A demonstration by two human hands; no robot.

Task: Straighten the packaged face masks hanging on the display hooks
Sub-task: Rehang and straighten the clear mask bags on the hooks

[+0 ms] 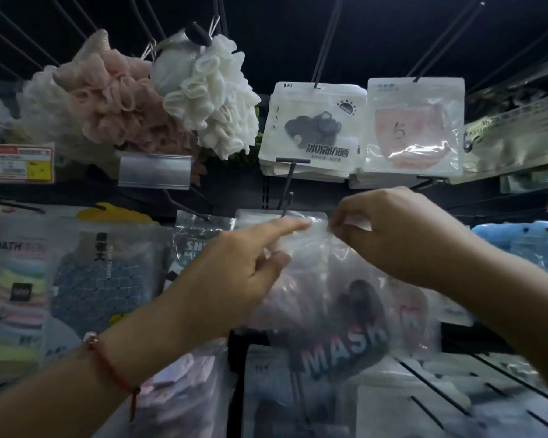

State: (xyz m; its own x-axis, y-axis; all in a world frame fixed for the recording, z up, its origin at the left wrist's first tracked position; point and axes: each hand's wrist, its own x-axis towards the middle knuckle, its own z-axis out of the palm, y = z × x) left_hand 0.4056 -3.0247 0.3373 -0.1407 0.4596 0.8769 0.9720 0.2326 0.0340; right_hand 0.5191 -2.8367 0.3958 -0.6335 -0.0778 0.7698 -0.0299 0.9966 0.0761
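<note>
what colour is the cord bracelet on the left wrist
Red, with a small pale bead; the thin cord bracelet shows in the head view.

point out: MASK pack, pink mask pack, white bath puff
MASK pack (345,352), head view, on its printed lettering.
Pink mask pack (413,131), head view, middle of the clear front.
White bath puff (215,96), head view, middle of the mesh ruffles.
</note>
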